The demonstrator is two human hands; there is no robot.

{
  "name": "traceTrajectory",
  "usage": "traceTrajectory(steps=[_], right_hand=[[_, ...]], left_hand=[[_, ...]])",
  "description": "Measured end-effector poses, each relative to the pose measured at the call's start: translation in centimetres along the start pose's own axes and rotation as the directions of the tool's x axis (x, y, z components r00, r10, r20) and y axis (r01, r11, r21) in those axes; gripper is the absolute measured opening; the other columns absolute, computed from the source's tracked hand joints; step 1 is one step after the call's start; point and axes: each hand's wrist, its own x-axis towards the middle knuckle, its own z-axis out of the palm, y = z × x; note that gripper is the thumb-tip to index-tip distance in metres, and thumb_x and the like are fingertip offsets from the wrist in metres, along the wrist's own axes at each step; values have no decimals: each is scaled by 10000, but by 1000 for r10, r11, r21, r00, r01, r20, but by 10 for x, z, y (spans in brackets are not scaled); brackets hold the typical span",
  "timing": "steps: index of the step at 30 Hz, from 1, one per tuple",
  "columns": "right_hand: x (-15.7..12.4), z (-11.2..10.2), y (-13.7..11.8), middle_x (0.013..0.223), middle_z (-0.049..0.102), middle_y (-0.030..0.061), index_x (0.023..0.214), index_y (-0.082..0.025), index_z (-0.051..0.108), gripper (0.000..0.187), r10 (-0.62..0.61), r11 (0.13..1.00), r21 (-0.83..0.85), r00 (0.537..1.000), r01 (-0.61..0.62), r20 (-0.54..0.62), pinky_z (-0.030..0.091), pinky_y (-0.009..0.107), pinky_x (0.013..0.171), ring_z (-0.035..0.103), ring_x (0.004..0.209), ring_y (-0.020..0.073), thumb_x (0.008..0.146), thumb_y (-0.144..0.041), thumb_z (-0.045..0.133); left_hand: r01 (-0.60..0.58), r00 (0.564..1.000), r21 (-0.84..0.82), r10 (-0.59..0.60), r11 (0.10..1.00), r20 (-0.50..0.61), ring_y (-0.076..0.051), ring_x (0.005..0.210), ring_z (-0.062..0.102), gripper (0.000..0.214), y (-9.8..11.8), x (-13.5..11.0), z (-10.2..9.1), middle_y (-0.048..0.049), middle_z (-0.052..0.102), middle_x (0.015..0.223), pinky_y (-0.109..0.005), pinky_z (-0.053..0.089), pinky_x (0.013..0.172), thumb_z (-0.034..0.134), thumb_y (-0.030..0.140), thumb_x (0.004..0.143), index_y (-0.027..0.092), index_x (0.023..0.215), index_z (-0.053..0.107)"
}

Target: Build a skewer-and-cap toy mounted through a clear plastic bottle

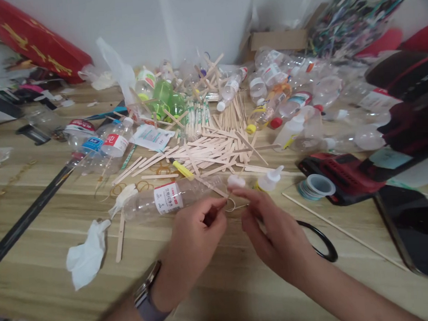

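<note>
My left hand (193, 240) and my right hand (274, 234) meet just in front of a clear plastic bottle (172, 197) lying on its side with a white and red label and a white cap. Both hands pinch a thin rubber band (234, 207) stretched between their fingertips. A wooden stick (212, 187) lies across the bottle near my left fingers. A watch sits on my left wrist.
A heap of wooden sticks (206, 151) lies behind the bottle, with several empty bottles (298, 105) beyond. A red tool (343, 176), tape roll (316, 186), black ring (324, 243), crumpled tissue (86, 255), dark rod (27, 217) and phone (416, 229) lie around.
</note>
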Motion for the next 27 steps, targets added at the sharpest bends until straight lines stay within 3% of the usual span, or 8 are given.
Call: traceTrajectory(steps=[2,4,8,11,15,19,23,27], right_hand=[[3,-3,3,1354,524,182,1272,-201,403,423,-42,994,-108,997,35,-65,523,385,868,591,1165,239,875,-58,421],[2,-9,5,1400,469,200,1268,-196,425,402,-56,986,-161,989,34,-137,528,377,839,630,1085,230,882,-88,452],[-10,-26,9,817,685,35,949,-222,567,69,150,982,-83,969,-169,-196,496,266,560,631,597,145,895,-257,543],[-17,-38,15,538,557,-30,696,-231,524,286,334,933,-57,916,-355,-222,401,249,463,527,467,129,941,-361,457],[-17,-52,27,452,473,-26,538,-229,462,482,376,902,-127,896,-412,-236,343,270,442,453,417,127,958,-437,351],[-7,-57,44,528,544,-7,557,-227,465,418,376,876,-210,887,-434,-267,376,283,496,512,493,153,835,-535,520],[6,-46,56,783,653,50,947,-201,571,431,438,866,-187,884,-464,-162,452,328,570,604,657,221,683,-526,675],[14,-33,61,785,636,67,797,-226,558,268,417,882,-233,909,-409,-18,467,361,632,603,722,248,718,-466,648]], left_hand=[[22,1000,-7,-22,1000,-3,-110,587,623,213,0,-1,0,11,719,693,-184,458,550,542,171,783,174,891,725],[42,999,-11,-42,999,-11,-114,594,627,220,0,-1,1,5,726,709,-184,460,544,546,194,787,175,912,727],[48,999,-9,-48,999,-19,-111,579,616,212,-1,-2,1,10,712,684,-184,456,539,545,214,791,185,896,728],[57,998,-24,-57,998,-11,-106,530,585,213,-1,-2,0,21,666,605,-180,436,500,538,218,783,178,881,722],[62,998,-33,-62,998,-2,-108,507,563,232,1,-2,0,19,629,563,-184,423,482,526,229,775,158,883,718],[67,998,-36,-67,997,3,-109,509,554,234,1,-1,0,19,619,561,-185,422,483,523,234,774,155,880,715],[71,998,-38,-71,997,3,-109,507,545,229,-1,1,-1,23,617,564,-191,420,484,523,240,780,167,884,714],[83,997,-36,-83,996,-1,-113,523,563,220,-4,3,-1,26,628,576,-197,429,502,533,241,782,181,888,716]])
